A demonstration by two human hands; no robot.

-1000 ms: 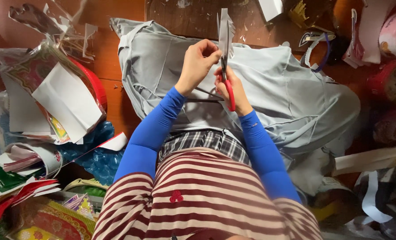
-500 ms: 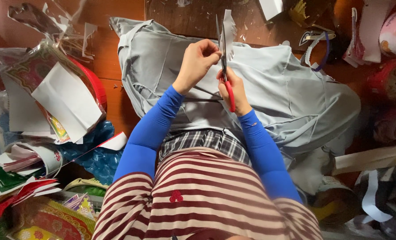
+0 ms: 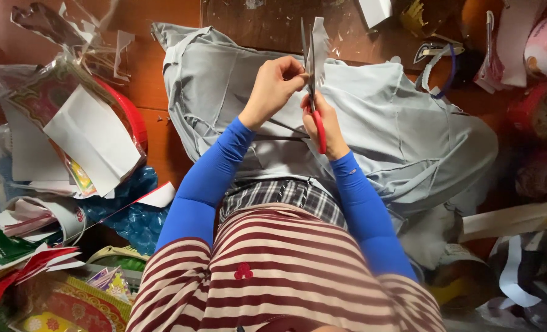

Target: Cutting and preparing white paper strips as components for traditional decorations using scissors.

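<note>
Scarcely moved, left hand [image 3: 273, 86] pinching paper scrap [image 3: 318, 52], right hand [image 3: 320, 120] gripping red-handled scissors [image 3: 313, 92], blades seemingly around it

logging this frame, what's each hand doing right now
left hand: closed, pinching the pale paper piece
right hand: closed on the red-handled scissors

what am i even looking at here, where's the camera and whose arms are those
The camera sits on a person's head and looks straight down, so the two arms in blue sleeves are the person's own, with their striped top at the bottom edge. The right hand grips red-handled scissors, blades pointing away. The left hand pinches a small piece of pale paper against the blades. A light grey cloth covers the lap and spreads over the wooden floor. Around it lie paper scraps, folded white sheets to the left, clear wrapping and coloured packets.
</note>
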